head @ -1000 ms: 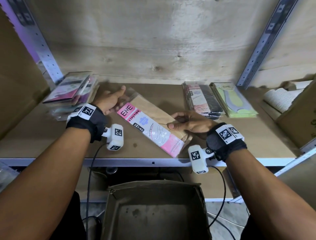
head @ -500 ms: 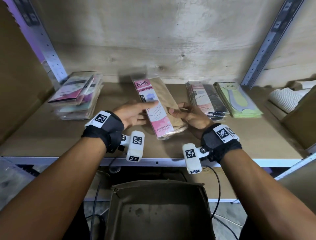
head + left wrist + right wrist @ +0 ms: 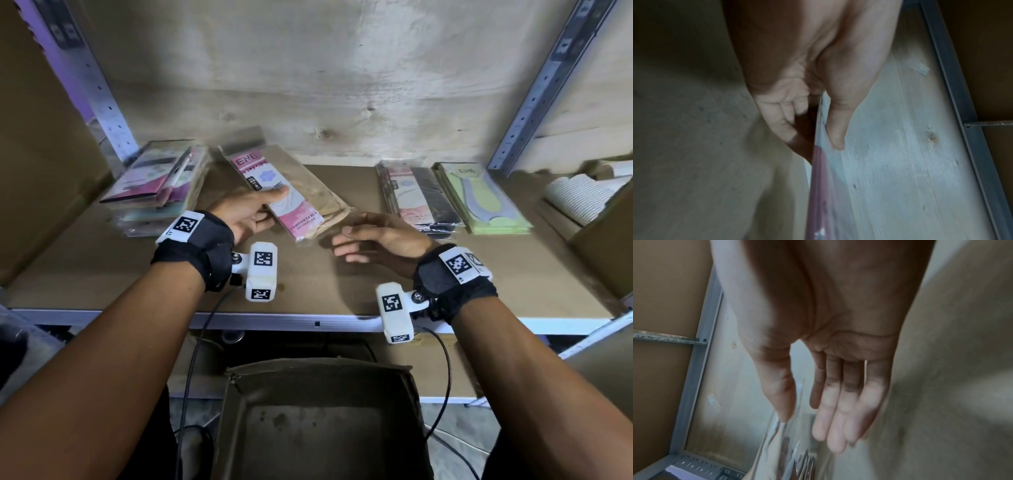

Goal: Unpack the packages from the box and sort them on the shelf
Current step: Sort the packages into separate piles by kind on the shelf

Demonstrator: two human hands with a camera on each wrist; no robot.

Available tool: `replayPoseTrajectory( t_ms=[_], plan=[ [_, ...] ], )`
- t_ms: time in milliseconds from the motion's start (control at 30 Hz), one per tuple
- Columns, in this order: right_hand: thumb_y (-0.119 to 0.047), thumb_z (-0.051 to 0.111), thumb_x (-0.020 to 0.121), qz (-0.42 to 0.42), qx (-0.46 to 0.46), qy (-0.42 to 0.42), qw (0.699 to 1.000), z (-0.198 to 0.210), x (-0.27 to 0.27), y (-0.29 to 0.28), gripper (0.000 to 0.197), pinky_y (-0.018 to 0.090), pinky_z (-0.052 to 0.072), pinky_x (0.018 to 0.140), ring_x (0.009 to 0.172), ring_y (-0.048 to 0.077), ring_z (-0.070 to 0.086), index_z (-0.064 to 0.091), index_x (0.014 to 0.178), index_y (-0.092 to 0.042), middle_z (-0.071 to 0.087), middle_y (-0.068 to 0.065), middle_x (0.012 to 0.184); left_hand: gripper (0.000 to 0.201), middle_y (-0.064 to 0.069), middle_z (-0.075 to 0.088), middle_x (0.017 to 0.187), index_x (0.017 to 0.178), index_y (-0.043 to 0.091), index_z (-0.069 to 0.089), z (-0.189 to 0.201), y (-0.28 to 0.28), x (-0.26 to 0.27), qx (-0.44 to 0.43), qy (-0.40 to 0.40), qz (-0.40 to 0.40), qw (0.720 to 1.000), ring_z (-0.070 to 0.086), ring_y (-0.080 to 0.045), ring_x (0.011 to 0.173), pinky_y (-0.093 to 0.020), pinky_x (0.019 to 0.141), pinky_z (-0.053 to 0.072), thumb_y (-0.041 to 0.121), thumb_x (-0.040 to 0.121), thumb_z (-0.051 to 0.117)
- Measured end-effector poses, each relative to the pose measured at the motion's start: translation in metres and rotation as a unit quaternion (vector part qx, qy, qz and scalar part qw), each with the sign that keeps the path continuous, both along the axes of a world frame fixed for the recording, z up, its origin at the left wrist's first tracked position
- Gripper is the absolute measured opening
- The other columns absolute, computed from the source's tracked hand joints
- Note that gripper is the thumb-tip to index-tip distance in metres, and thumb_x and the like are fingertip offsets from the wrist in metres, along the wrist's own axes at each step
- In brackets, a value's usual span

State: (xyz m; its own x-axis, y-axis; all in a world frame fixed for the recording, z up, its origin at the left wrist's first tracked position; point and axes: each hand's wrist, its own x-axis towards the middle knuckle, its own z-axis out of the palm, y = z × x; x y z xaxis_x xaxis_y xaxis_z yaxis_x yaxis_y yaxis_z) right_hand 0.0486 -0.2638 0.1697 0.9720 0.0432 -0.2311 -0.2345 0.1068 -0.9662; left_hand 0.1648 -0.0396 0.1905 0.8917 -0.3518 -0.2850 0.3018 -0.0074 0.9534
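A pink and tan ENE stocking package (image 3: 286, 195) lies slanted over the brown shelf board (image 3: 342, 281), left of centre. My left hand (image 3: 255, 212) pinches its near left edge, thumb on top and fingers underneath; the left wrist view shows the thumb (image 3: 835, 129) pressed on the package (image 3: 820, 186). My right hand (image 3: 363, 240) hovers just right of the package, fingers straight and holding nothing. The right wrist view shows the right hand (image 3: 830, 410) with spread fingers (image 3: 835, 426). The brown cardboard box (image 3: 318, 421) sits below the shelf edge, its floor bare.
A stack of mixed packages (image 3: 157, 185) lies at the shelf's far left. Dark packages (image 3: 416, 197) and green insole packages (image 3: 483, 198) lie at right. A carton with white ribbed items (image 3: 579, 198) stands far right. Metal uprights (image 3: 544, 85) frame the bay.
The package swung from lying across the shelf front to pointing at the back wall and shifted left. My right hand let go of it and drew back; my left hand now pinches it.
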Motion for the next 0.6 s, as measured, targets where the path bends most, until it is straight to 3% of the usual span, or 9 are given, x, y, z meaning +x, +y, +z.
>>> replayPoseTrajectory(
  t_ms=[100, 200, 300, 367, 500, 600],
  plan=[
    [-0.005, 0.067, 0.088, -0.002, 0.008, -0.008, 1.000, -0.0014, -0.0008, -0.0004, 0.008, 0.031, 0.062, 0.072, 0.082, 0.024, 0.074, 0.066, 0.094, -0.011, 0.074, 0.016, 0.099, 0.015, 0.000, 0.071, 0.101, 0.105, 0.017, 0.063, 0.0024, 0.0035, 0.0015, -0.005, 0.014, -0.005, 1.000, 0.067, -0.012, 0.091, -0.022, 0.069, 0.053, 0.017, 0.090, 0.068],
    [-0.008, 0.064, 0.091, -0.018, -0.004, -0.024, 1.000, -0.0013, -0.0008, 0.0018, 0.005, 0.026, 0.060, 0.061, 0.070, 0.017, 0.071, 0.065, 0.091, -0.013, 0.071, 0.012, 0.088, 0.022, -0.003, 0.070, 0.108, 0.112, 0.015, 0.062, 0.0011, 0.0035, 0.0011, 0.004, 0.023, -0.027, 0.999, 0.066, -0.014, 0.100, -0.025, 0.080, 0.052, 0.017, 0.091, 0.067],
    [-0.008, 0.064, 0.091, -0.022, 0.017, -0.020, 0.999, -0.0009, -0.0003, 0.0042, 0.004, 0.026, 0.059, 0.054, 0.064, 0.017, 0.072, 0.063, 0.093, -0.012, 0.072, 0.010, 0.079, 0.017, -0.004, 0.071, 0.109, 0.106, 0.016, 0.065, -0.0014, 0.0025, 0.0011, 0.015, 0.010, -0.040, 0.999, 0.065, -0.018, 0.106, -0.029, 0.089, 0.052, 0.017, 0.090, 0.068],
    [-0.006, 0.060, 0.093, -0.016, 0.046, -0.017, 0.999, -0.0006, 0.0000, 0.0053, 0.004, 0.027, 0.059, 0.055, 0.066, 0.020, 0.074, 0.062, 0.093, -0.010, 0.073, 0.011, 0.078, 0.013, -0.001, 0.073, 0.103, 0.101, 0.017, 0.067, -0.0029, 0.0027, 0.0016, 0.023, -0.005, -0.041, 0.999, 0.066, -0.018, 0.105, -0.029, 0.087, 0.052, 0.017, 0.089, 0.070],
    [0.001, 0.046, 0.099, -0.006, 0.125, 0.008, 0.992, 0.0007, 0.0016, 0.0033, 0.013, 0.033, 0.061, 0.063, 0.084, 0.031, 0.075, 0.058, 0.103, -0.003, 0.074, 0.021, 0.092, 0.015, -0.001, 0.075, 0.105, 0.101, 0.019, 0.069, -0.0059, 0.0028, 0.0025, 0.052, -0.033, -0.054, 0.997, 0.065, -0.020, 0.109, -0.036, 0.099, 0.049, 0.020, 0.086, 0.073],
    [-0.012, 0.039, 0.105, -0.031, 0.180, 0.051, 0.982, 0.0031, 0.0035, 0.0006, 0.025, 0.037, 0.062, 0.067, 0.088, 0.036, 0.074, 0.058, 0.106, 0.004, 0.072, 0.027, 0.095, 0.016, 0.003, 0.077, 0.097, 0.102, 0.018, 0.070, -0.0058, 0.0017, -0.0004, 0.057, -0.046, -0.065, 0.995, 0.069, -0.018, 0.103, -0.033, 0.095, 0.053, 0.020, 0.086, 0.073]
  ],
)
